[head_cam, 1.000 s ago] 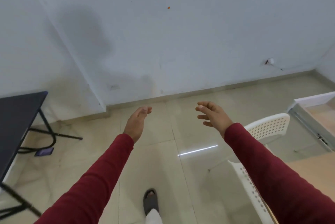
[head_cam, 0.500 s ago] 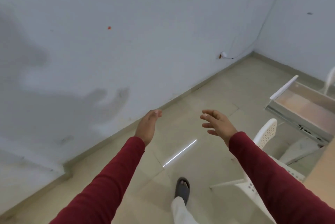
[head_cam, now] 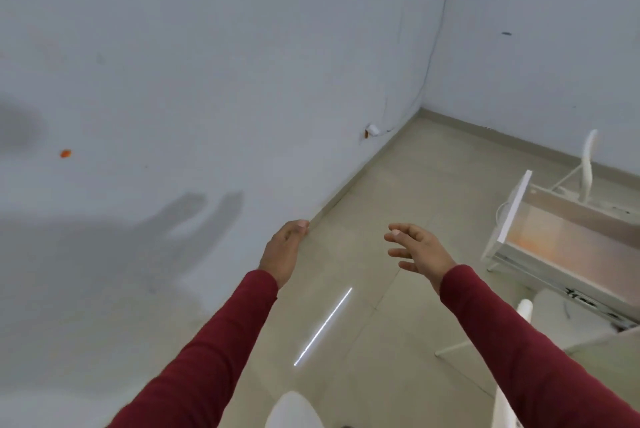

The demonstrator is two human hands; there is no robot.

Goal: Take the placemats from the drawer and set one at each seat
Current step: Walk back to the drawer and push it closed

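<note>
Dark red sleeves cover both of my arms, which reach forward over the pale beige tiled floor [head_cam: 398, 185]. My left hand [head_cam: 282, 251] hangs in the air with fingers straight and close together, thumb side up, holding nothing; its fingertips line up with the skirting at the foot of the white painted wall [head_cam: 207, 64]. My right hand [head_cam: 417, 249] is also in the air, fingers spread and relaxed, slightly bent, holding nothing. The two hands are level with each other and apart, with bare tile between them.

Task item: the open white drawer with a pale wood-toned bottom [head_cam: 568, 244] sits to the right of my right hand, near but not touching. Its inside looks orange-tinted and blurred; I cannot tell from this view whether any placemats lie in it.

Beyond the drawer, further right of my right hand, stands a white plastic chair [head_cam: 588, 157], only partly visible. Below my right forearm I note parts of another white chair frame [head_cam: 524, 310], partly hidden by the sleeve.

Below and between the hands, a thin bright streak of reflected light [head_cam: 323, 327] runs across the tile. Left of my left hand, grey shadows of the hands [head_cam: 204, 219] fall on the wall. A small white fitting with a cable [head_cam: 373, 129] is on the wall above the hands.
</note>
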